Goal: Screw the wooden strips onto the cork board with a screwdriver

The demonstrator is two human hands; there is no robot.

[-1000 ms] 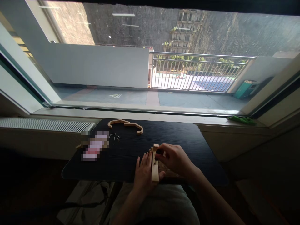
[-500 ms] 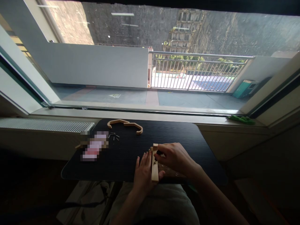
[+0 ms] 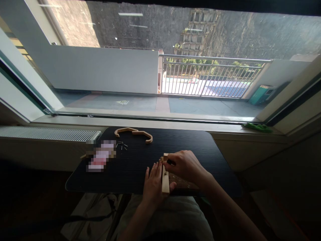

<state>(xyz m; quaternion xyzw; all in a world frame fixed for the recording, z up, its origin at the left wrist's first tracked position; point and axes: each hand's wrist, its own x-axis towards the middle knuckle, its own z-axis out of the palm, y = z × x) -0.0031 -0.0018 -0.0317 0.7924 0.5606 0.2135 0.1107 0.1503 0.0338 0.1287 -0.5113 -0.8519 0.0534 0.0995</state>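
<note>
A pale wooden bar (image 3: 165, 185) stands near the table's front edge, pointing away from me. My left hand (image 3: 152, 184) holds it, with the fingers stretched along its left side and the thumb on its right. My right hand (image 3: 184, 165) is closed in a pinch over the bar's far part; what it pinches is hidden by the fingers. Just below that pinch, a small dark spot or fitting shows on the bar. Under my right wrist lies a brown wooden board (image 3: 183, 184), partly covered. Small wooden bits lie by my left fingertips.
Two curved wooden pieces (image 3: 142, 133) lie at the back of the black table (image 3: 195, 140). Several screws or nails (image 3: 122, 145) are scattered nearer, beside a blurred pink-white item (image 3: 101, 155). A window sill (image 3: 175, 125) and a radiator (image 3: 50, 133) border the table.
My right hand has shifted slightly up and left over the bar, its fingertips now nearer the bar's left side. My left hand keeps its place.
</note>
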